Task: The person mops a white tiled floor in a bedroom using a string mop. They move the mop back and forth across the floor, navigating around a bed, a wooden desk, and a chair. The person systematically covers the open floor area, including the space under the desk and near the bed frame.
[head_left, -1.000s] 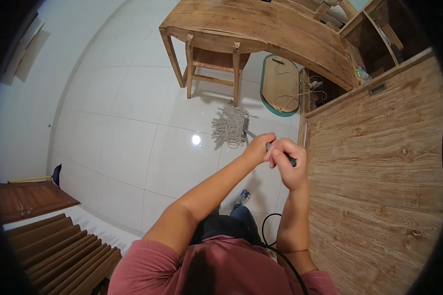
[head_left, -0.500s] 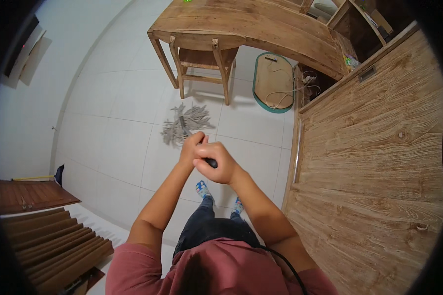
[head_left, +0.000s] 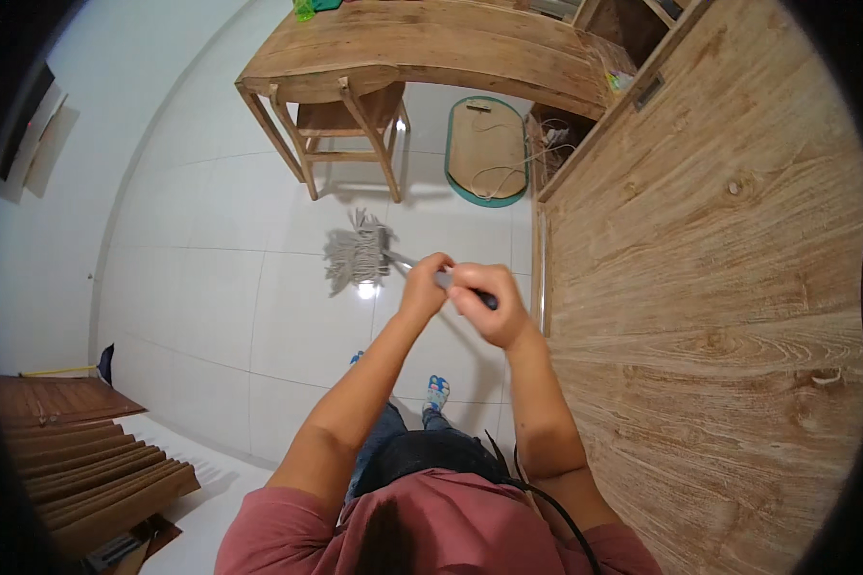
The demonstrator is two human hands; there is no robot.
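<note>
A mop with a grey string head [head_left: 357, 255] lies spread on the white tiled floor [head_left: 197, 307] ahead of me. Its handle slants up toward me, the metal part showing between the strings and my fingers. My left hand [head_left: 428, 286] is wrapped round the handle lower down. Closed over its black top end is my right hand [head_left: 490, 303], just to the right of the left one. Most of the grip is hidden behind my fingers. Both arms stretch forward, and my feet stand on the tiles below.
A wooden chair [head_left: 347, 115] stands tucked against a wooden desk [head_left: 431, 43] ahead. Beside it, an oval board with a green rim [head_left: 487, 153] lies on the floor with a cable on it. A tall wood-grain panel [head_left: 710, 287] borders my right. Brown pleated slats [head_left: 115, 470] are at lower left.
My hands and the mop handle have swung to the right. The mop head has turned, its strings bunching to the left of the handle. My feet have shifted, and the view has moved.
</note>
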